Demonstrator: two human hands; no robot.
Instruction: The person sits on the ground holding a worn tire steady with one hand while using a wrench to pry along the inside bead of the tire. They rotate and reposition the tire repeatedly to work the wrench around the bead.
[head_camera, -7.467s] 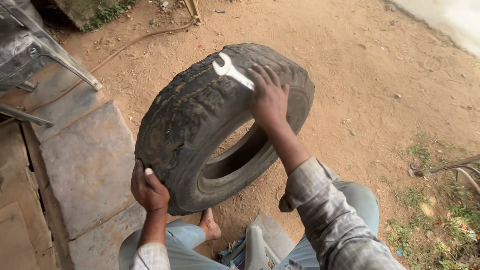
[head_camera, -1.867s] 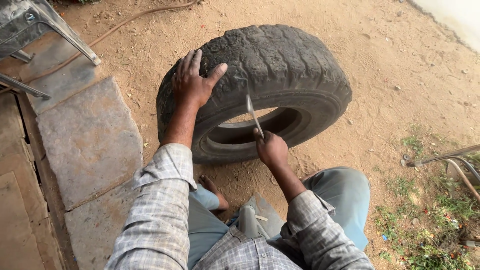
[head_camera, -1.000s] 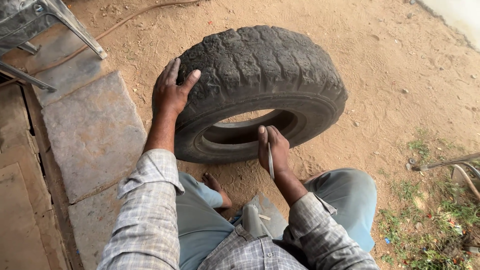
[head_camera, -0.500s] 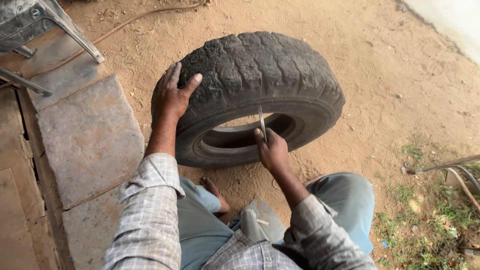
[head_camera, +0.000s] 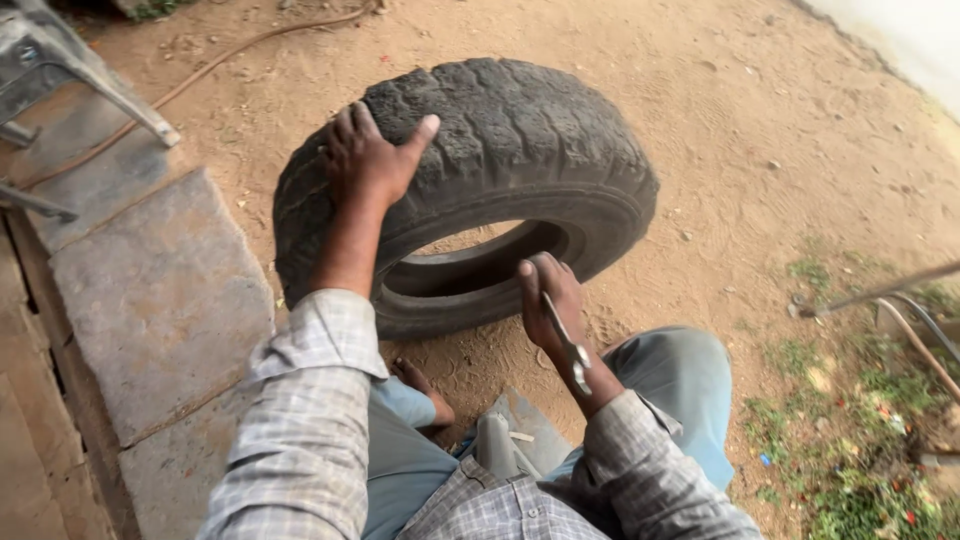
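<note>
Here the left hand (head_camera: 368, 155) lies flat, fingers apart, on the tyre (head_camera: 500, 160) (right hand (head_camera: 550, 300) clamps a spanner (head_camera: 568, 345)).

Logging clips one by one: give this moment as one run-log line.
left hand flat on worn black rubber tyre | right hand grips metal spanner | tyre tilted on dirt ground

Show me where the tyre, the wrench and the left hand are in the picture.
tyre (head_camera: 540, 130): head view, on the upper tread.
wrench (head_camera: 566, 343): head view, on the metal shaft below the right fist.
left hand (head_camera: 366, 158): head view, on the back of the hand, resting on the tread.
</note>
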